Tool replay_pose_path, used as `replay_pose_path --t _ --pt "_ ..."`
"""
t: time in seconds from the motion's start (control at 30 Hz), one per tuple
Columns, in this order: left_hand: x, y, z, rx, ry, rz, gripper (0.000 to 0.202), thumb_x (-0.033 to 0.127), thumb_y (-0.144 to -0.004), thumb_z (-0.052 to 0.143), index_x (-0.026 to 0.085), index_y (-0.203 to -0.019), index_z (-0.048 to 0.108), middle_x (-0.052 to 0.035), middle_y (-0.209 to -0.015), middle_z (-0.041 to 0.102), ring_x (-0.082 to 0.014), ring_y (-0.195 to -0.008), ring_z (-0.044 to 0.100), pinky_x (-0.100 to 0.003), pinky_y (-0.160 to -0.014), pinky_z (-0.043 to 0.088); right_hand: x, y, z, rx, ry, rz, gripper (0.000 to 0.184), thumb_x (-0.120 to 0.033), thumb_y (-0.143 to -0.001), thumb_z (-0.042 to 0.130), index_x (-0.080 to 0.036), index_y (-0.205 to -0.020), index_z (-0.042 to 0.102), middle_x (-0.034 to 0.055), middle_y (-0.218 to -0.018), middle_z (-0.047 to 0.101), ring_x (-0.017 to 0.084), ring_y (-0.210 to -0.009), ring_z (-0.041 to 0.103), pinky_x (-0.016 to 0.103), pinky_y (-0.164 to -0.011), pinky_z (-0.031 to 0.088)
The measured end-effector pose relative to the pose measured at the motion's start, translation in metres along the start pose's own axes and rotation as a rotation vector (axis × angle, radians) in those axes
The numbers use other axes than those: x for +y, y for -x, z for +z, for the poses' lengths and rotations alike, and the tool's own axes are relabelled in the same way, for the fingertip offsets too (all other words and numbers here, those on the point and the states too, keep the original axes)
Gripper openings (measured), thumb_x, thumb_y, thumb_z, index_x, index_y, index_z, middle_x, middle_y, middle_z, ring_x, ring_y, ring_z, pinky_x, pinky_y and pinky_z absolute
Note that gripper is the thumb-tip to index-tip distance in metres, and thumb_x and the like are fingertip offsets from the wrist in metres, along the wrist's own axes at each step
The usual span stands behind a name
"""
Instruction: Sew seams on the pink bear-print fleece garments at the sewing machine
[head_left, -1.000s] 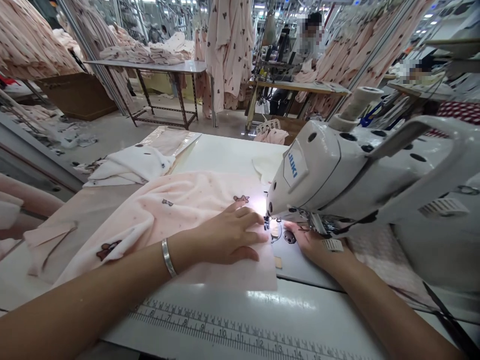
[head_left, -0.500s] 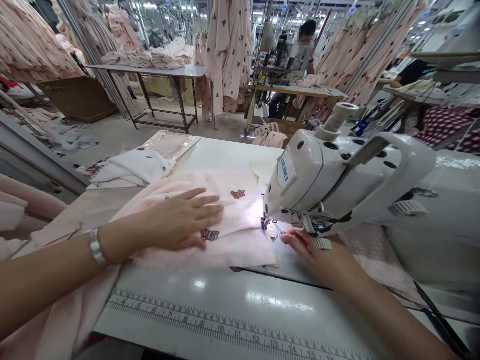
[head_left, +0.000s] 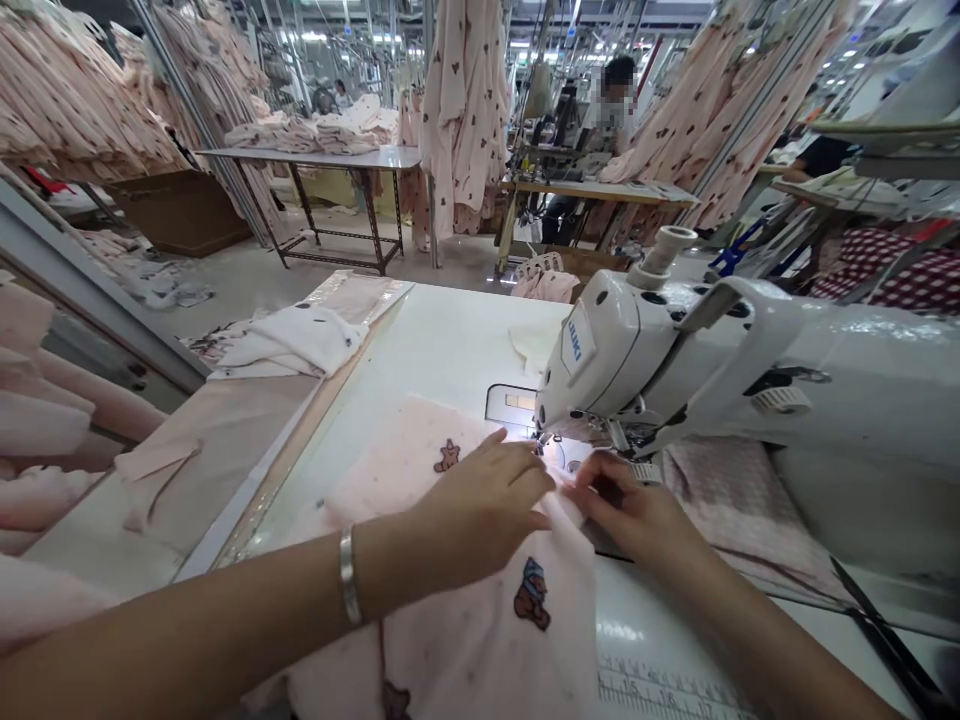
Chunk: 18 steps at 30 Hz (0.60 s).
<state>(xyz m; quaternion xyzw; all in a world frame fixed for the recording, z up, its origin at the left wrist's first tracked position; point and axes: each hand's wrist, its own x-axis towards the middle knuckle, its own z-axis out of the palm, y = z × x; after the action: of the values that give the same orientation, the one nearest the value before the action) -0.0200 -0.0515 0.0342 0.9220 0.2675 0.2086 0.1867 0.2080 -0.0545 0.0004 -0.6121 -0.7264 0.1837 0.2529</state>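
Pale pink fabric (head_left: pixel 487 640) printed with small bears hangs over the front edge of the sewing table, its upper edge near the needle of a white sewing machine (head_left: pixel 600 350). My left hand (head_left: pixel 480 510), with a silver bangle at the wrist, lies over this cloth just left of the needle. Its fingers are bent and closed on the fabric, the grip partly hidden. To the right of the needle, my right hand (head_left: pixel 630 510) pinches the fabric's edge between thumb and fingers. The machine's lamp lights the spot between both hands.
A folded white cloth (head_left: pixel 292 335) lies at the table's far left. Grey-pink checked fabric (head_left: pixel 742 500) lies under the machine arm. A printed ruler (head_left: pixel 660 690) runs along the front edge. Behind stand a table (head_left: pixel 315 155) of stacked garments and a person (head_left: pixel 611 110) at another machine.
The pink fabric has been pulled toward me and turned, uncovering the table and plate left of the needle. My left hand has moved right to the needle; my right hand now pinches the fabric.
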Motion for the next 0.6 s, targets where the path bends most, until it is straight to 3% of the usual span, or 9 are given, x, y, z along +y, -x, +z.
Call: replay_pose_path --t 0.13,0.17,0.27,0.33,0.43,0.5,0.6 --pt "-0.018 0.01 0.015 -0.111 -0.102 -0.023 0.044 0.03 -0.094 0.045 0.012 -0.134 0.038 -0.0149 -0.147 0.034 -0.0292 -0.139 0.025 -0.051 -0.113 0.028 0.016 -0.005 -0.003 0.183 0.034 -0.004 0.023 -0.037 -0.087 0.044 -0.022 -0.087 0.062 0.0027 -0.078 0.068 0.019 -0.073 0.066 0.028 -0.063 0.052" --pt "-0.018 0.013 0.017 -0.123 -0.113 -0.031 0.046 0.031 -0.094 0.044 0.012 -0.135 0.036 -0.0148 -0.147 0.033 -0.0298 -0.138 0.026 -0.052 -0.112 0.029 0.014 -0.004 -0.004 0.207 0.051 -0.025 0.022 -0.035 -0.086 0.046 -0.022 -0.088 0.064 0.0038 -0.082 0.069 0.021 -0.078 0.066 0.031 -0.067 0.053" --pt "-0.018 0.007 0.012 -0.128 -0.117 -0.051 0.039 0.034 -0.095 0.045 0.011 -0.126 0.044 -0.0142 -0.134 0.05 -0.0284 -0.123 0.046 -0.047 -0.102 0.041 -0.004 0.01 -0.004 0.23 0.085 -0.136 0.022 -0.031 -0.086 0.048 -0.025 -0.091 0.068 0.0045 -0.092 0.069 0.023 -0.092 0.064 0.036 -0.079 0.053" --pt "-0.023 -0.004 0.007 -0.135 -0.12 -0.008 0.031 0.035 -0.094 0.048 0.013 -0.115 0.052 -0.0115 -0.123 0.056 -0.0259 -0.114 0.052 -0.044 -0.097 0.044 -0.02 0.025 0.0 0.202 0.115 -0.256 0.026 -0.027 -0.089 0.048 -0.026 -0.108 0.066 0.005 -0.107 0.067 0.021 -0.103 0.061 0.035 -0.085 0.052" --pt "-0.032 -0.014 0.007 -0.1 -0.141 0.088 0.026 0.032 -0.093 0.048 0.013 -0.109 0.055 -0.0113 -0.125 0.054 -0.0253 -0.118 0.047 -0.044 -0.102 0.037 -0.03 0.046 0.009 0.103 0.301 -0.419 0.045 -0.03 -0.092 0.047 -0.018 -0.136 0.045 0.0114 -0.136 0.051 0.024 -0.125 0.047 0.042 -0.097 0.048" --pt "-0.035 -0.013 0.011 -0.06 -0.154 0.093 0.027 0.031 -0.094 0.046 0.013 -0.111 0.054 -0.0121 -0.127 0.052 -0.0248 -0.121 0.044 -0.043 -0.105 0.034 -0.025 0.053 0.015 0.014 0.469 -0.446 0.058 -0.039 -0.092 0.047 -0.014 -0.142 0.034 0.0129 -0.144 0.041 0.026 -0.132 0.039 0.05 -0.101 0.045" --pt "-0.035 -0.009 0.016 -0.035 -0.169 0.105 0.027 0.032 -0.094 0.044 0.014 -0.112 0.054 -0.0112 -0.127 0.052 -0.0237 -0.122 0.044 -0.042 -0.105 0.034 -0.012 0.054 0.016 -0.07 0.596 -0.423 0.064 -0.047 -0.092 0.045 -0.017 -0.146 0.026 0.0089 -0.146 0.037 0.026 -0.133 0.038 0.054 -0.1 0.045"
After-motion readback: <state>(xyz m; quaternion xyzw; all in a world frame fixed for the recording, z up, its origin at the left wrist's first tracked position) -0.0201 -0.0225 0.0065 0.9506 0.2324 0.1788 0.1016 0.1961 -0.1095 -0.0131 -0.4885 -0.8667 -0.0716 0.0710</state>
